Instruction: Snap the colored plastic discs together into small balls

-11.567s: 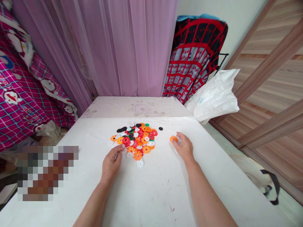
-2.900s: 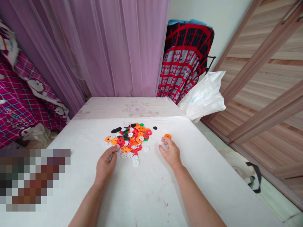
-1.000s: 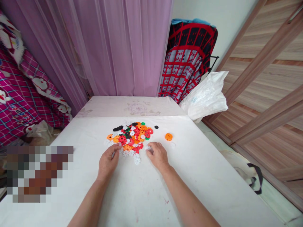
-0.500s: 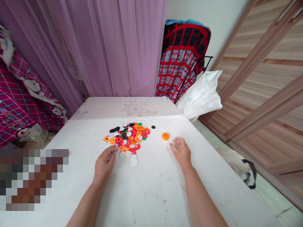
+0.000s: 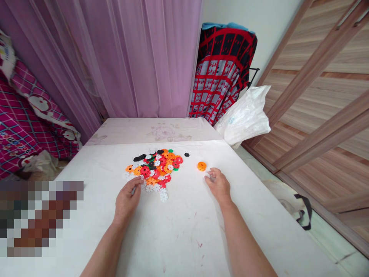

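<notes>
A pile of flower-shaped plastic discs [image 5: 157,169] in orange, red, white, black and green lies on the white-covered table [image 5: 170,234]. At the pile's near left edge is my left hand [image 5: 128,198], its thumb and forefinger pinched on what looks like a white disc, mostly hidden. On the right, my right hand [image 5: 219,184] has its fingers curled, with a white flower-shaped disc [image 5: 206,175] between the fingertips, low over the table. Just beyond that hand sits a small stack of orange discs [image 5: 201,166].
One black disc [image 5: 186,155] lies apart, between pile and stack. A white plastic bag [image 5: 245,115] stands beyond the table's far right corner. A purple curtain [image 5: 144,57] hangs behind, and a wooden wardrobe [image 5: 319,104] is at the right.
My right hand has shifted slightly left, and the white disc at its fingertips shows more clearly. My left hand, the pile and the orange stack stay in place.
</notes>
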Demonstrator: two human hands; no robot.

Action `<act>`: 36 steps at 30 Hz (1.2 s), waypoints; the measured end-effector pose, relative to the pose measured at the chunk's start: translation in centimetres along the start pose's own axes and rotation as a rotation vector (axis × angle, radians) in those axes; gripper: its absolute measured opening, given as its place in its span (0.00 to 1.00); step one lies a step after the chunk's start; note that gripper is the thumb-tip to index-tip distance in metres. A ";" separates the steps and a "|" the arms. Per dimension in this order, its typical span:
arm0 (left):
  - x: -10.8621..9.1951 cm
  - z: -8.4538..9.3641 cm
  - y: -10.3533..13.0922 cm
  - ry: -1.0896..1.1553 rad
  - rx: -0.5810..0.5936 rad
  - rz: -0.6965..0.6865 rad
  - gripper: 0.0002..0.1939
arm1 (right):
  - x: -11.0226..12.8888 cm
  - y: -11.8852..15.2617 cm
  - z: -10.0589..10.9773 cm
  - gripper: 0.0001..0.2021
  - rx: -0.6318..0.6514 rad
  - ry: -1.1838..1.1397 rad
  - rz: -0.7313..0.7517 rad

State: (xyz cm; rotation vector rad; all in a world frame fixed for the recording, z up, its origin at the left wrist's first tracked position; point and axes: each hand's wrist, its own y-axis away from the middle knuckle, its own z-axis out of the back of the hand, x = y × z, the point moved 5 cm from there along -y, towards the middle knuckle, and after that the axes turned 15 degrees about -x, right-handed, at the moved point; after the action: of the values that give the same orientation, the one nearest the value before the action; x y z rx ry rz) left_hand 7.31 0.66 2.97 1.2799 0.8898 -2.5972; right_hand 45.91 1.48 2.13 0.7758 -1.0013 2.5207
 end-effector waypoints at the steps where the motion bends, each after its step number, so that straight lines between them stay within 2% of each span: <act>1: 0.0 0.0 0.0 -0.001 -0.002 0.000 0.13 | -0.1 0.0 0.0 0.16 -0.003 0.006 0.005; 4: -0.2 0.0 0.0 0.002 -0.006 -0.004 0.13 | 0.6 0.0 0.5 0.14 -0.051 0.021 0.039; 7: -0.3 -0.1 0.0 0.004 -0.008 -0.012 0.14 | 3.6 1.1 0.7 0.09 -0.071 -0.037 0.173; 9: -0.3 -0.1 0.0 0.007 -0.007 -0.019 0.14 | 7.0 2.9 0.3 0.07 0.012 -0.135 0.314; 12: -0.2 -0.2 0.0 0.021 -0.005 -0.017 0.14 | 12.2 6.4 -0.8 0.08 0.234 -0.272 0.517; 15: 0.0 -0.3 0.1 0.033 0.002 -0.007 0.14 | 15.1 8.7 -1.7 0.14 0.339 -0.310 0.627; 18: 0.1 -0.4 0.2 0.030 0.015 -0.010 0.14 | 15.3 8.9 -2.4 0.13 0.355 -0.279 0.637; 25: -0.4 -0.2 0.1 0.017 0.019 -0.027 0.14 | 12.0 6.3 -2.9 0.09 0.223 -0.109 0.425; 30: -0.5 -0.2 0.1 0.012 0.014 -0.023 0.14 | 12.5 6.4 -3.1 0.15 0.246 -0.054 0.465; 36: -0.4 -0.2 0.1 0.000 0.009 -0.035 0.14 | 12.9 6.2 -3.4 0.07 0.291 -0.012 0.420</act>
State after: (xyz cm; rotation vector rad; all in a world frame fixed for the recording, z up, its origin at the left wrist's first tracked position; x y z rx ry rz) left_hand 7.73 0.58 3.15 1.2773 0.9097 -2.6313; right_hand 31.38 0.67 4.36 0.7176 -0.8867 3.0773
